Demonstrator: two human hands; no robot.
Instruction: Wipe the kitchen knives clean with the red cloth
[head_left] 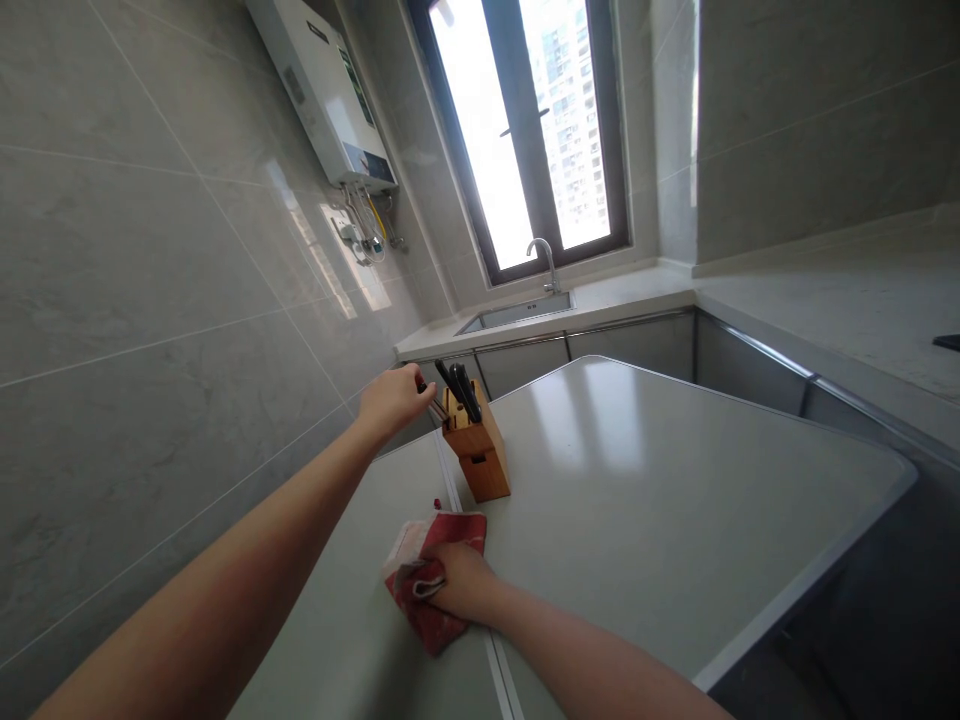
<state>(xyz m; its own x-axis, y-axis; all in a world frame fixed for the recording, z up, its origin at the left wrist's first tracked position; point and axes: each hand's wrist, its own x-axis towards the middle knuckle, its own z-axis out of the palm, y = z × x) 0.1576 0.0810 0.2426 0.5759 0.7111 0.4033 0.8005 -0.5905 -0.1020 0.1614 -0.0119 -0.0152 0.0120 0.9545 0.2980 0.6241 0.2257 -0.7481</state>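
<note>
A wooden knife block (486, 455) stands on the pale table, with several black-handled knives (461, 388) upright in its slots. My left hand (392, 405) is closed round the dark handle of a knife (438, 406) at the block's left side. Its thin metal part runs down to the block's top; how deep it sits in a slot I cannot tell. On the table in front of the block, my right hand (463, 582) grips a bunched red and white cloth (433, 630). A tiny red piece (437, 504) shows just beyond the cloth.
The pale folding table (675, 500) has a seam running under the cloth. Behind it are a counter (637, 288), a sink (517, 312) and a curved tap (551, 265) below a window. A tiled wall (187, 300) rises on the left, with a white water heater (330, 90).
</note>
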